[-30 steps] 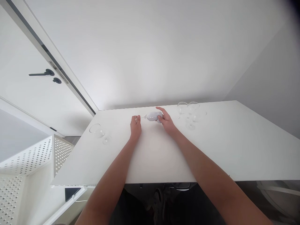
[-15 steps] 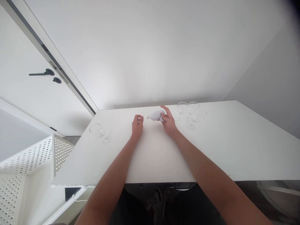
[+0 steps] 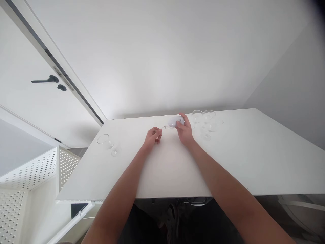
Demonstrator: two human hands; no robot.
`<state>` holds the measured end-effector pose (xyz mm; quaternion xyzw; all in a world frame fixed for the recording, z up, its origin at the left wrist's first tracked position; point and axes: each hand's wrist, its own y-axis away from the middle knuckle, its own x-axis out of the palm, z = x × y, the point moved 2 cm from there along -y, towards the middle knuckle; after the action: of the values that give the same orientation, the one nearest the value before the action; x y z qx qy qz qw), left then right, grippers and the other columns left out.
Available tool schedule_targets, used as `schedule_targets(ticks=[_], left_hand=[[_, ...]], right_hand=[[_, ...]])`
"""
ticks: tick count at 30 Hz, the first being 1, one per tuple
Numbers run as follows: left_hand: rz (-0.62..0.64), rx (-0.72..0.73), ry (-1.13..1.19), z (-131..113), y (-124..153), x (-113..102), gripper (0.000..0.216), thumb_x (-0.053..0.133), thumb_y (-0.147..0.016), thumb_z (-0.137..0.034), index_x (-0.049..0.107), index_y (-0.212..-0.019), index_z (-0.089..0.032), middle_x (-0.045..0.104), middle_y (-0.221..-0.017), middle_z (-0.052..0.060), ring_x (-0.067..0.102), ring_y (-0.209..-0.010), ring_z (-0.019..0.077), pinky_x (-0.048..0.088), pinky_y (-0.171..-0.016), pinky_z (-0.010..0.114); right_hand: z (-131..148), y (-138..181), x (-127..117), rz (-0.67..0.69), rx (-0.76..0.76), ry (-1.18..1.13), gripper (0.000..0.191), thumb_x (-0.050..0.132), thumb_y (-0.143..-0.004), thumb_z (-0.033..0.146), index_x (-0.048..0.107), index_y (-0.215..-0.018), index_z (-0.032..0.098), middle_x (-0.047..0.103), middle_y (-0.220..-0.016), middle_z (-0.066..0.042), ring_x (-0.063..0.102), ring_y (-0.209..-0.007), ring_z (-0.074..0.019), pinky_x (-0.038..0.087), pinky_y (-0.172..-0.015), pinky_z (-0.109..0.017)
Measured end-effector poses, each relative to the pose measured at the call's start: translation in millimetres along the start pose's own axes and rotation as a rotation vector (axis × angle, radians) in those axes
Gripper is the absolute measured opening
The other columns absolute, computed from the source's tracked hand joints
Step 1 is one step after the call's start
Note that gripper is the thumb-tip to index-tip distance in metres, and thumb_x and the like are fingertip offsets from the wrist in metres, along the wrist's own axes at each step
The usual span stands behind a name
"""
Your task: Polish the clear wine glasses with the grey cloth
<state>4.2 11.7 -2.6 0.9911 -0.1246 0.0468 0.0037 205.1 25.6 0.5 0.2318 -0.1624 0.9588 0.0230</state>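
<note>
A clear wine glass lies on its side in the air above the white table, its bowl to the right and its stem to the left. My left hand is closed with its fingers pinched at the stem end; the foot is hidden by the fingers. Around the bowl's rim end, my right hand is closed, thumb on the near side and fingers behind. Something pale, perhaps a cloth, shows at the bowl under the right thumb, too faint to make out.
Several clear stemmed glasses stand upright just right of my right hand. Another stemmed glass stands at the table's left. A wall rises behind the table, and a door with a black handle is at the left.
Both hands and the wine glass have shifted to the right and slightly tilted, the bowl end rising. My left hand has turned, its fingers now pointing more to the right. The standing glasses have not moved.
</note>
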Motion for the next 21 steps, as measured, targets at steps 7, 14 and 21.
schedule_targets(ticks=[7, 14, 21], left_hand=[[0.417, -0.197, 0.182, -0.8, 2.2, 7.6, 0.043, 0.061, -0.09, -0.054, 0.072, -0.095, -0.012, 0.064, -0.079, 0.008, 0.062, -0.067, 0.0172, 0.054, -0.071, 0.036], [0.423, -0.205, 0.177, -0.7, 2.4, 3.0, 0.032, 0.07, -0.087, -0.041, 0.074, -0.096, -0.011, 0.068, -0.082, 0.01, 0.066, -0.074, 0.0188, 0.051, -0.08, 0.037], [0.407, -0.206, 0.159, -1.8, 1.4, 1.2, 0.028, 0.072, -0.085, -0.039, 0.073, -0.089, -0.011, 0.052, -0.065, 0.002, 0.05, -0.055, 0.0104, 0.041, -0.06, 0.029]], right_hand=[[4.6, -0.8, -2.1, 0.033, 0.056, -0.074, 0.038, 0.07, -0.084, 0.033, 0.064, -0.121, 0.035, 0.056, -0.094, 0.0, 0.055, -0.088, -0.0173, 0.049, -0.08, -0.03], [3.1, 2.5, 7.8, 0.163, 0.098, -0.043, 0.036, 0.072, -0.082, 0.036, 0.065, -0.118, 0.032, 0.06, -0.097, -0.002, 0.057, -0.09, -0.0201, 0.048, -0.082, -0.034], [6.6, 4.6, 7.3, 0.105, 0.08, 0.005, 0.033, 0.068, -0.089, 0.042, 0.065, -0.12, 0.032, 0.06, -0.094, -0.002, 0.055, -0.086, -0.0202, 0.049, -0.078, -0.033]])
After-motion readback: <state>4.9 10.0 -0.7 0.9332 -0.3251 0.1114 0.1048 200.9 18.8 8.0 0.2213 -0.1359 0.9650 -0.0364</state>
